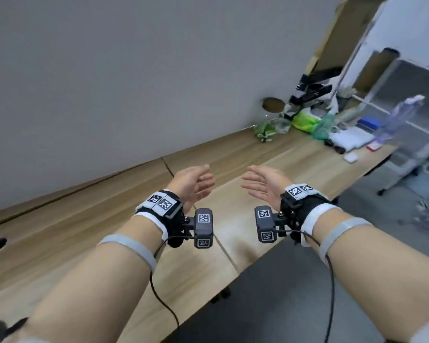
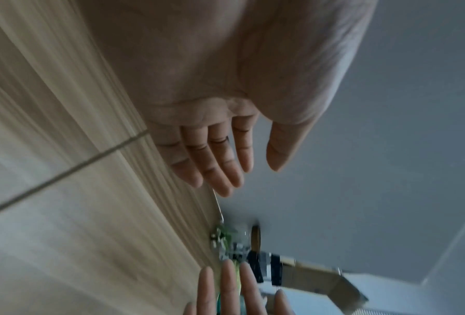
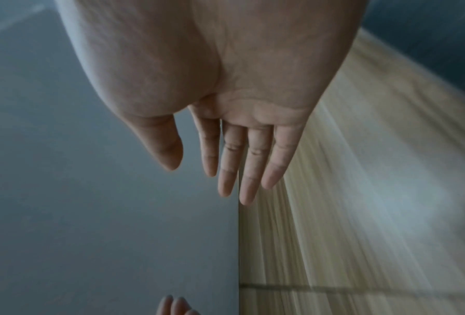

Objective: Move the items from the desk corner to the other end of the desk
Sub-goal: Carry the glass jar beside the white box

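Holding both palms toward each other above the wooden desk (image 1: 233,154), I have my left hand (image 1: 192,181) and my right hand (image 1: 263,183) spread, fingers straight and relaxed, with nothing in either and a gap between them. Only the head view takes in the whole scene: the items sit bunched in the far right corner of the desk, against the grey wall (image 1: 134,70), well apart from my hands. In that heap I can make out a lime-green bag (image 1: 304,118), a darker green mesh bag (image 1: 323,128) just beside it, a clear plastic bag (image 1: 270,127) with green bits inside at the wall end, a white box (image 1: 349,139), a small white case (image 1: 351,157) nearer the desk edge, and a clear plastic bottle (image 1: 394,120) standing upright with its long axis vertical. What the green bags hold I cannot tell. The left wrist view shows my left palm (image 2: 212,85) and, beyond the fingertips, a blurred piece of the same pile (image 2: 231,245) plus the right hand's fingers (image 2: 228,285) coming in from below. The right wrist view shows none of the items, just my open right palm (image 3: 253,85), the desk grain (image 3: 360,213) and the wall
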`<state>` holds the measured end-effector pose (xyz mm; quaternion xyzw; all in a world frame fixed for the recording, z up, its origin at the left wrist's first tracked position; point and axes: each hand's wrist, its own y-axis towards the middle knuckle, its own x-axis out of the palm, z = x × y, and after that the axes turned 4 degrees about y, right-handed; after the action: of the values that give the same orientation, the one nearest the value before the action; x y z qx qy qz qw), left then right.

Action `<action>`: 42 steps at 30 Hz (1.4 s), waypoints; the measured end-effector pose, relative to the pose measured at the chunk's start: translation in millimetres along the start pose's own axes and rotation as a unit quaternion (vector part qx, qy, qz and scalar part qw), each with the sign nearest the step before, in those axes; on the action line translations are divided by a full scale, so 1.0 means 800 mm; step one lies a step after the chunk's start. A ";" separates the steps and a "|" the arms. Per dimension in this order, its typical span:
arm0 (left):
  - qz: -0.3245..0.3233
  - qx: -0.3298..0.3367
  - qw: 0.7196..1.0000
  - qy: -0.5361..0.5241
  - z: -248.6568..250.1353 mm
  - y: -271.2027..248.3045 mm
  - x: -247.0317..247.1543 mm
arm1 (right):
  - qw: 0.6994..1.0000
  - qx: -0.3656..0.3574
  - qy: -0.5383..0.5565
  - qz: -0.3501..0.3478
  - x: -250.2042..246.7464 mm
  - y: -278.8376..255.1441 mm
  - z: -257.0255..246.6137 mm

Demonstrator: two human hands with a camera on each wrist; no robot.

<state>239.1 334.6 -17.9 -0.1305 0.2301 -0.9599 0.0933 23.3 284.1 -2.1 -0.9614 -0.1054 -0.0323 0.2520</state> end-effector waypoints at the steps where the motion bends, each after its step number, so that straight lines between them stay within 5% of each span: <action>1: -0.010 -0.001 1.000 0.018 0.005 0.007 0.027 | 1.000 -0.003 0.005 0.013 -0.028 -0.001 -0.008; 11: -0.111 -0.034 0.983 0.144 0.047 0.111 0.199 | 0.995 0.016 -0.007 0.101 -0.199 0.038 -0.056; 20: -0.074 -0.037 0.988 0.127 0.048 0.252 0.288 | 0.990 0.061 -0.007 0.126 -0.302 0.137 -0.089; 31: 0.098 -0.043 0.990 0.090 0.066 0.416 0.402 | 0.993 0.111 -0.026 0.015 -0.448 0.363 -0.148; 37: 0.182 -0.045 0.979 0.082 0.086 0.468 0.445 | 0.992 0.093 -0.064 -0.049 -0.485 0.434 -0.196; 42: 0.296 -0.026 0.932 0.208 0.118 0.521 0.443 | 0.990 0.095 -0.093 -0.047 -0.465 0.493 -0.207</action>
<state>-20.1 -155.1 -57.3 0.1434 0.2977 -0.8879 0.3200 -254.9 -202.0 -88.9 -0.9261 -0.1757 0.0557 0.3292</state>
